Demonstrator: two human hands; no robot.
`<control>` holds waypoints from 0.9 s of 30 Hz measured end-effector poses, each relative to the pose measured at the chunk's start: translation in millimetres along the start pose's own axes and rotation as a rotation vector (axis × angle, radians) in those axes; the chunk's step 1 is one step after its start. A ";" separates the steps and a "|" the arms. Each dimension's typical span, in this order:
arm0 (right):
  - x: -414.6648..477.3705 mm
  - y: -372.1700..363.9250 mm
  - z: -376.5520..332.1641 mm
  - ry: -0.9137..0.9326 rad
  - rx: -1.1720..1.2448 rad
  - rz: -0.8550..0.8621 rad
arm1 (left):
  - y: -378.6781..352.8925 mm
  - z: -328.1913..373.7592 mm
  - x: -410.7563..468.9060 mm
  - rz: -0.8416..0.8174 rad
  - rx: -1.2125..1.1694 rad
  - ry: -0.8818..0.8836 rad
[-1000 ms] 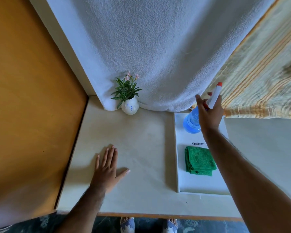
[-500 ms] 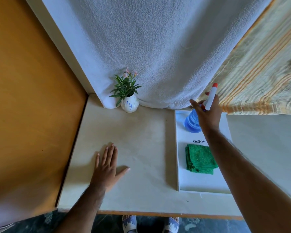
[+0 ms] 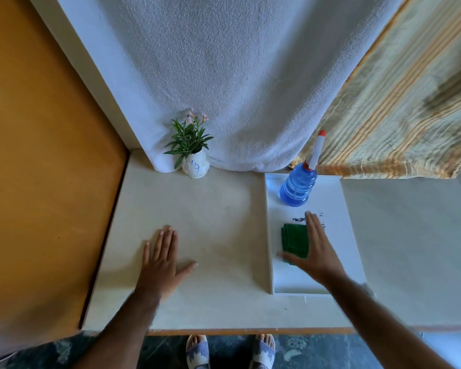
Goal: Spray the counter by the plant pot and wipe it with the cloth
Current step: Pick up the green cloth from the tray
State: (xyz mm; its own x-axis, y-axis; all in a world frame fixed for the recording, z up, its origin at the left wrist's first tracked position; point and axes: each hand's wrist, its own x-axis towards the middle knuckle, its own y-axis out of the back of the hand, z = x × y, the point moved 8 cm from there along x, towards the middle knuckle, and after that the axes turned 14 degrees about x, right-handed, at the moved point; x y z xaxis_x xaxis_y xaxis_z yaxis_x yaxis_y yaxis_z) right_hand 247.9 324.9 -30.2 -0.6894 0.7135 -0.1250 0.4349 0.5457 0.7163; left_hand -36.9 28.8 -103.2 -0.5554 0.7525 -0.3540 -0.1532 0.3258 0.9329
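Observation:
A blue spray bottle (image 3: 299,185) with a white and red nozzle stands alone at the far end of a white tray (image 3: 338,235). A folded green cloth (image 3: 293,241) lies in the tray's middle. My right hand (image 3: 313,249) hovers over the cloth's right part with fingers spread, slightly blurred, covering some of it. My left hand (image 3: 161,262) lies flat and open on the cream counter (image 3: 210,222). A small white plant pot (image 3: 196,163) with green leaves and pink flowers stands at the counter's back.
A white towel (image 3: 224,75) hangs behind the pot, and a striped curtain (image 3: 397,102) hangs to the right. An orange panel (image 3: 37,155) borders the counter on the left. My sandalled feet (image 3: 229,351) show below the counter's front edge.
My right hand has let go of the spray bottle, which now stands on the tray, and has drawn back over the green cloth. My left hand has stayed flat.

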 end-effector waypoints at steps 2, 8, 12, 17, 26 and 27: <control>-14.7 -10.0 -3.6 0.180 -0.184 -0.072 | 2.0 1.0 -0.3 0.001 -0.007 0.004; -27.2 -16.1 -3.0 0.306 -0.366 -0.124 | 1.3 0.5 2.1 -0.003 0.001 0.007; -20.4 -16.2 -4.0 0.282 -0.392 -0.127 | -0.3 0.1 2.7 0.002 -0.001 0.010; -16.4 -17.6 -1.9 0.239 -0.351 -0.095 | 0.2 -0.5 1.8 0.017 0.009 0.005; 15.8 -24.9 -83.4 0.387 -0.133 0.015 | 14.9 7.0 -8.7 0.162 -0.030 -0.020; 22.8 -32.7 -101.1 0.426 -0.124 0.002 | 15.3 7.0 -8.6 0.169 -0.032 -0.024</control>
State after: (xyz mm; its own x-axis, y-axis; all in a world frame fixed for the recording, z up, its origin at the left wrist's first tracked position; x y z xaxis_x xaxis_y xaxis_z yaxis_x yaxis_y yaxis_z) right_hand 159.4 278.9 12.9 -0.8772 0.4554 0.1521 0.3816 0.4691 0.7964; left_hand -28.7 31.3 -86.4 -0.5558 0.8086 -0.1930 -0.0854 0.1753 0.9808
